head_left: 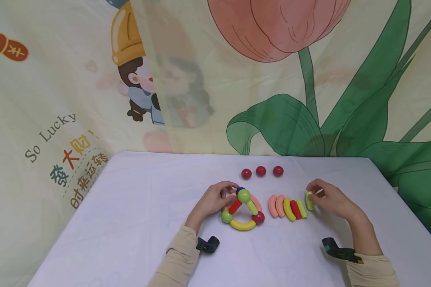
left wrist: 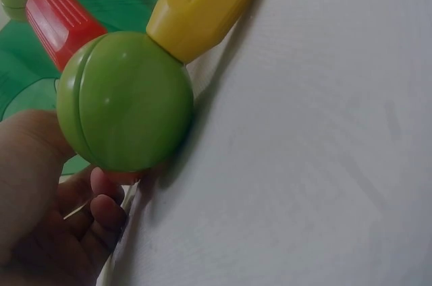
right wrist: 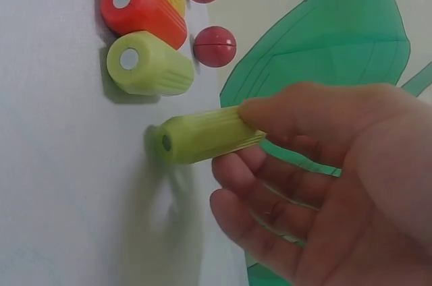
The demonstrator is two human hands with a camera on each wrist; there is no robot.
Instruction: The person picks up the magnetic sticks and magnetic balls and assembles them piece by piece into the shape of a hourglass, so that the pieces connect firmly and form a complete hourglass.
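right wrist view: right hand (right wrist: pixel 358 195), narrow pinch, holds green rod (right wrist: pixel 209 136) by one end, other end bare; left hand (head_left: pixel 214 197), leftward, grips ball-and-rod frame (head_left: pixel 252 207). advised: frame steady, bare end uncovered.

Rod-and-ball frame (head_left: pixel 242 226), left: plastic-looking, glossy smooth balls (left wrist: pixel 128 100), ribbed rods (left wrist: pixel 202 9). Green rod (right wrist: pixel 209 136), right: plastic-looking, ribbed, softer sheen. Red balls (head_left: pixel 260 171), far: glossy, smooth. Tabletop (head_left: pixel 129 239): matt, cloth-like. Sleeves (head_left: pixel 181 253), near: matt cloth. Backdrop (head_left: pixel 75 79), far: printed cloth.
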